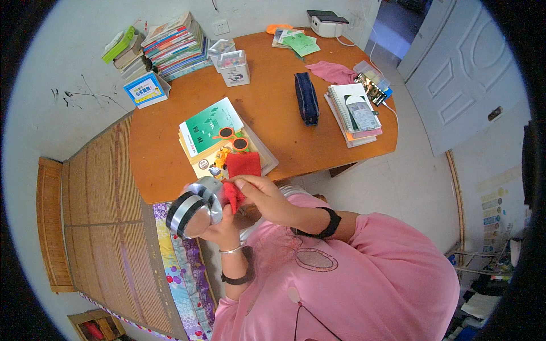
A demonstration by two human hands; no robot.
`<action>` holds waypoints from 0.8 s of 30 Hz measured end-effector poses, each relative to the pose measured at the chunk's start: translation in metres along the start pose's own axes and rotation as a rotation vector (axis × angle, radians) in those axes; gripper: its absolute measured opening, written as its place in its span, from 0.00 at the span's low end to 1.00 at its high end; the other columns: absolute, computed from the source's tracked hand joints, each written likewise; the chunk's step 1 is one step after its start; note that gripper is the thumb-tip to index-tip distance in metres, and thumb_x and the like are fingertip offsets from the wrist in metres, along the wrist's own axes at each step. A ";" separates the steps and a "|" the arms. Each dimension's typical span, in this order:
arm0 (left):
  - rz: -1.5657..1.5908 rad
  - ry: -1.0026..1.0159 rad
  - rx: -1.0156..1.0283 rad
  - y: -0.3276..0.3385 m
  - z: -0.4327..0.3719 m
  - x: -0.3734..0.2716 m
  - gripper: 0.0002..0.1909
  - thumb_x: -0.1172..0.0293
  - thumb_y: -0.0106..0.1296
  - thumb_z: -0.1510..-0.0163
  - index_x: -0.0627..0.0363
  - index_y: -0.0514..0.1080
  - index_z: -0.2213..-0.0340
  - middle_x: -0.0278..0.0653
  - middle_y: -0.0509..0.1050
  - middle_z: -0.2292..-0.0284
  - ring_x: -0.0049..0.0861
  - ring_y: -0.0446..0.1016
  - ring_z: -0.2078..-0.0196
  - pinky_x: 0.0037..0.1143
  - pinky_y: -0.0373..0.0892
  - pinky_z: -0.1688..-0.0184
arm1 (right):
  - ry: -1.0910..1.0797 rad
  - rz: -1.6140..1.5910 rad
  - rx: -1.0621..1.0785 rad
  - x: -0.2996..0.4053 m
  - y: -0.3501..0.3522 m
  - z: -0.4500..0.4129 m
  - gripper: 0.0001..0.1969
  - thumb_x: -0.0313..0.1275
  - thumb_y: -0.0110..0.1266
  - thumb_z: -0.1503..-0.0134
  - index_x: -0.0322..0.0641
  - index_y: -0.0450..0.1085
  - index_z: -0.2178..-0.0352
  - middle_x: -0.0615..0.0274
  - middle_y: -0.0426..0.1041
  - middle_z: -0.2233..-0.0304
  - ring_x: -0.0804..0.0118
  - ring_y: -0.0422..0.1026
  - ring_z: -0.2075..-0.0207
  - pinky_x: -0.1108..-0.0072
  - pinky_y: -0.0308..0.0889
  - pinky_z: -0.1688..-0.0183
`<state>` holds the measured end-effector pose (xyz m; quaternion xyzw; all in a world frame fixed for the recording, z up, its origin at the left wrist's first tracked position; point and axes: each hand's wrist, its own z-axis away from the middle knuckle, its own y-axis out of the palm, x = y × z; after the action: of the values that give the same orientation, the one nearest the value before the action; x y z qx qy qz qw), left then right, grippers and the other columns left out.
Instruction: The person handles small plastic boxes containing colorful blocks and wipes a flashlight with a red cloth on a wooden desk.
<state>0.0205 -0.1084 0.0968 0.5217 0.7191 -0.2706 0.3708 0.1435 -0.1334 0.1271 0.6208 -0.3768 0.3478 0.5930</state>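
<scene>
My left hand (224, 232) holds a shiny silver object with black bands (187, 214) and a rounded end, just past the table's front edge. Its exact kind cannot be told. A red cloth (233, 197) is pinched in my right hand (265, 198) and pressed against the side of the silver object. Beyond my fingers, a flat piece of red fabric (244, 164) lies on the near end of a stack of books; whether it joins the cloth in my hand is hidden. Beside it on the stack are orange-rimmed toy sunglasses (232, 138) and a small yellow toy (222, 157).
The wooden table (273, 106) also carries a green-covered book (213, 123), a dark blue pencil case (307, 99), spiral notebooks (349, 108), a phone (370, 88), white marker boxes (234, 68) and a tall book pile (177, 47). A mat-covered bed (106, 221) adjoins at the left.
</scene>
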 end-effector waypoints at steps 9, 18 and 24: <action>0.260 -0.097 0.061 0.013 0.013 -0.011 0.43 0.41 0.50 0.54 0.73 0.56 0.54 0.48 0.65 0.56 0.31 0.67 0.58 0.28 0.67 0.57 | -0.543 0.367 0.076 -0.003 0.008 -0.006 0.17 0.23 0.42 0.45 0.31 0.58 0.53 0.59 0.65 0.61 0.64 0.64 0.55 0.77 0.58 0.51; 0.451 -0.305 0.154 0.015 0.020 -0.028 0.50 0.29 0.35 0.56 0.62 0.50 0.47 0.45 0.59 0.50 0.35 0.60 0.48 0.31 0.56 0.46 | -0.590 0.672 0.024 0.019 0.009 0.007 0.23 0.23 0.57 0.62 0.33 0.65 0.60 0.52 0.65 0.60 0.53 0.65 0.57 0.72 0.61 0.54; 0.472 -0.329 0.063 0.023 0.010 -0.054 0.48 0.29 0.39 0.59 0.67 0.58 0.56 0.46 0.65 0.57 0.33 0.65 0.55 0.30 0.61 0.51 | -0.747 0.916 -0.005 0.019 0.013 0.008 0.23 0.24 0.57 0.64 0.29 0.64 0.62 0.50 0.64 0.62 0.51 0.67 0.63 0.71 0.64 0.62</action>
<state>0.0550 -0.1391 0.1351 0.6350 0.4992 -0.2802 0.5187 0.1406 -0.1430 0.1492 0.4738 -0.7906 0.3255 0.2107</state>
